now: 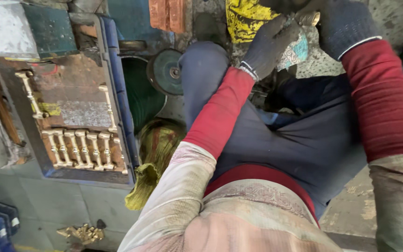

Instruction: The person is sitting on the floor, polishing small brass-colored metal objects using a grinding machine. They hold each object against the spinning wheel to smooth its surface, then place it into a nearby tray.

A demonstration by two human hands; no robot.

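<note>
Both my hands wear dark knitted gloves over red sleeves and meet at the top of the view. My left hand (270, 45) is closed around a patterned rag (296, 52) and one end of a brass piece (309, 17). My right hand (341, 25) grips the same brass piece from the other side; most of that piece is hidden between the gloves. A yellow cloth (243, 19) lies just behind the left hand. My knees in dark blue trousers (304, 135) are below the hands.
A blue tray (126, 116) at the left holds several brass handle castings (82, 149) in a row. A round green grinding wheel (165, 71) sits beside it, a yellow-green rag (152, 154) below it. Small brass bits (81, 233) lie on the floor.
</note>
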